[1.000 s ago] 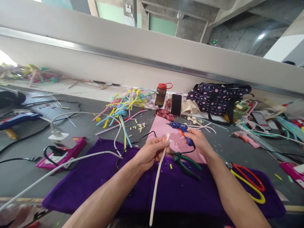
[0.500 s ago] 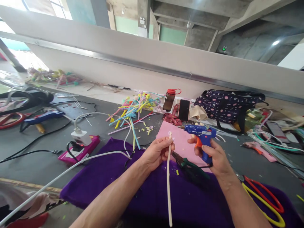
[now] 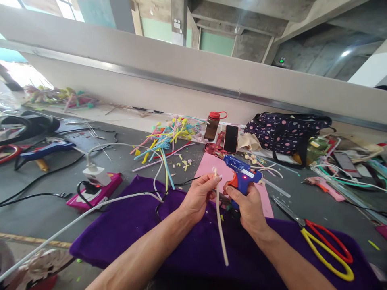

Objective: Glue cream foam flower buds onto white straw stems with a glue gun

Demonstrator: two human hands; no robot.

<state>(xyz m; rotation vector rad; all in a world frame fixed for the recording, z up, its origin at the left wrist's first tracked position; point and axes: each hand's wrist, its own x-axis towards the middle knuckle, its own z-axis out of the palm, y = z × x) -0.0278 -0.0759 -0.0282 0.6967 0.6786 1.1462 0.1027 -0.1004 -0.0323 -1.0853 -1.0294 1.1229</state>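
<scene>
My left hand (image 3: 196,199) pinches a cream pipe-cleaner-like stem (image 3: 222,237) just below its small whitish knobbed top. The stem's long end hangs down over the purple cloth (image 3: 121,225). Wrapped round the handle of a blue glue gun (image 3: 240,173) is my right hand (image 3: 249,205), with fingers by the orange trigger. A red light glows on the gun, and its nozzle points left, above and to the right of the stem's top. Beneath both hands lies a pink sheet (image 3: 267,203). Dark pliers (image 3: 222,198) are partly hidden behind my right hand.
Scissors with red and yellow handles (image 3: 322,245) lie at right, near a pink glue gun (image 3: 325,187). Coloured stems (image 3: 169,139) are piled behind my left hand. A bottle (image 3: 212,125), phone (image 3: 231,139) and patterned bag (image 3: 284,135) stand behind. A magenta power strip (image 3: 111,187) with cords sits left.
My right hand has brought the glue gun left and closer to the stem, tilting it. The stem's lower end has swung right. The view has shifted slightly.
</scene>
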